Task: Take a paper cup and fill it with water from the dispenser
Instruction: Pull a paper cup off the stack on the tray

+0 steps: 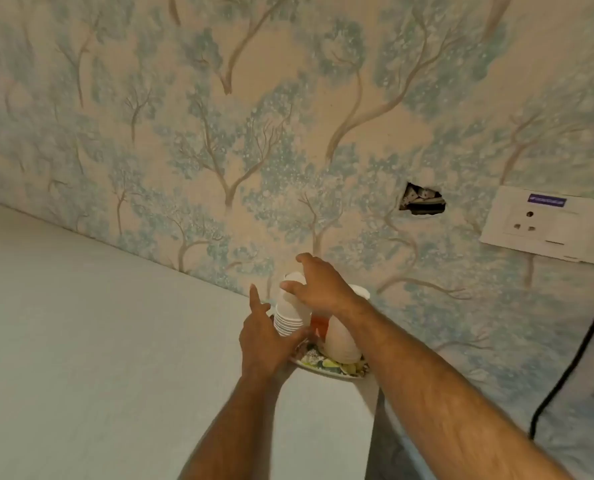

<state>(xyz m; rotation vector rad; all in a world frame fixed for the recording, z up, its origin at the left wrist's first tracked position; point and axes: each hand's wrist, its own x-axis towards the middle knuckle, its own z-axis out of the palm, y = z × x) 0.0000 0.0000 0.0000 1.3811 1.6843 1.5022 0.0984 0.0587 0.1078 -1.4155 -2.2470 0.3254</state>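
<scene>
Two hands work at the nested stack of white paper cups (290, 311) standing upside down on a patterned round plate (326, 369), which sits on the pale tabletop (98, 341) close against the tree-patterned wallpaper (219, 133). Her left hand (266, 344) steadies the lower rims, index finger raised; the right hand (318, 287) pinches the top cup with spread fingers. Thin paper like this looks light and easily crushed, and nested cups tend to cling, so a gentle grip near the stiffer base seems wisest. Another white cup stack (344, 341) stands just right of the first one, crowding that side; left of the plate lies open room, and no dispenser is visible
</scene>
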